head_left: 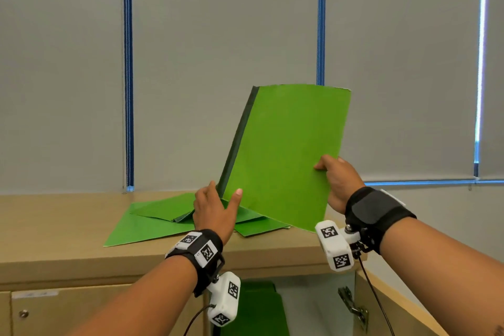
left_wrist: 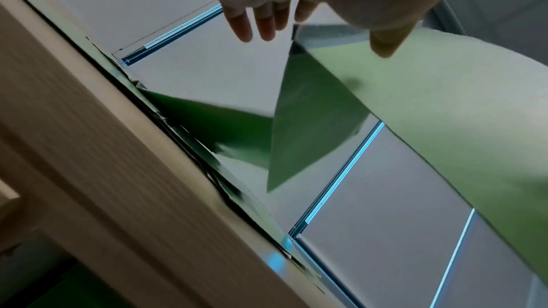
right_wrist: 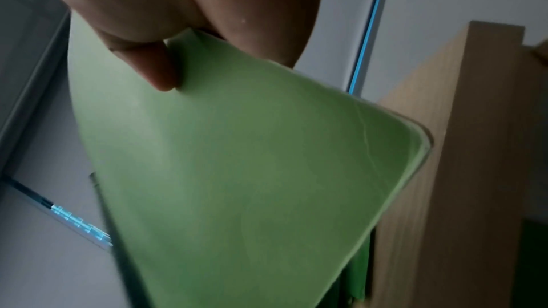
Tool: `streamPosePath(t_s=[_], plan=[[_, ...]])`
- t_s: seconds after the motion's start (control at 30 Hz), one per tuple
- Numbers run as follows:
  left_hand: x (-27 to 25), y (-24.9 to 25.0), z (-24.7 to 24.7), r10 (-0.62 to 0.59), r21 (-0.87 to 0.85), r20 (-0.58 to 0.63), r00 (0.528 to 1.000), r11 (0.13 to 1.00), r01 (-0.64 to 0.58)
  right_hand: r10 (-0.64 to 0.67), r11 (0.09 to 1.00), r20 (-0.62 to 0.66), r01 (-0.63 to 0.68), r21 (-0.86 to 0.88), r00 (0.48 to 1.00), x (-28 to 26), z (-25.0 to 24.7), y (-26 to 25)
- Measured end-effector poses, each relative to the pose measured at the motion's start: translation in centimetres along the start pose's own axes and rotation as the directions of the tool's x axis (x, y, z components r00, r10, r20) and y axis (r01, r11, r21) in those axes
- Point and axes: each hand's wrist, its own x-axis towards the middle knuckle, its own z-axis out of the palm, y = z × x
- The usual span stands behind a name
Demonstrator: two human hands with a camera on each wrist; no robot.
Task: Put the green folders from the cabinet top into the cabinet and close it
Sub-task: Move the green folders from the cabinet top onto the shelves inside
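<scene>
Grey roller blinds (head_left: 223, 49) with blue side strips hang behind a wooden cabinet top (head_left: 54, 229), where, in the head view, a person lifts a green folder (head_left: 286, 155) clear of the surface, tilted, its dark spine to the left. Right hand (head_left: 338, 183) pinches the folder's right edge, thumb in front; left hand (head_left: 215, 210) steadies the lower spine corner, thumb laid straight on the cover. More green folders (head_left: 152, 218) lie overlapped on the top, and green ones (head_left: 259, 308) already show inside the open cabinet below, beside its open door (head_left: 395, 305). By this evidence the job is partly done: one folder in transit, several to go, door not yet shut. No writing is legible; only black-and-white square markers on the wrist units. From the left wrist, loose straight fingers (left_wrist: 260, 25) reach past the folder's corner, thumb on its cover. From the right wrist, thumb (right_wrist: 154, 67) and fingers clamp the pale green cover (right_wrist: 252, 161), the wooden door to the right.
</scene>
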Motion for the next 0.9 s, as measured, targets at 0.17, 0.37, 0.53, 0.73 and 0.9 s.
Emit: streamPosePath(t_s=[0.17,0.37,0.53,0.73,0.9], plan=[[0.2,0.0,-1.1,-0.003,-0.303,0.151,0.988,0.952,0.050,-0.010,0.999,-0.074,0.007,-0.040,0.997,-0.3,-2.3,1.3],[-1.2,1.5,0.1,0.000,-0.471,0.126,0.992,0.880,0.060,-0.041,0.998,-0.032,0.039,-0.057,0.999,-0.7,-3.4,3.3],[-4.2,1.1,0.0,-0.039,-0.536,0.139,0.990,0.837,0.108,0.030,0.998,-0.039,-0.031,-0.047,0.999,-1.1,-4.3,6.9],[-8.8,-6.2,1.7,-0.097,-0.371,0.275,0.956,0.907,0.199,0.203,0.975,0.046,-0.198,-0.101,0.978,-3.7,-6.4,14.0],[-15.3,-13.4,4.7,-0.214,-0.262,0.427,0.879,0.901,0.347,0.392,0.898,0.079,-0.363,-0.249,0.916,-7.4,-8.8,23.1]])
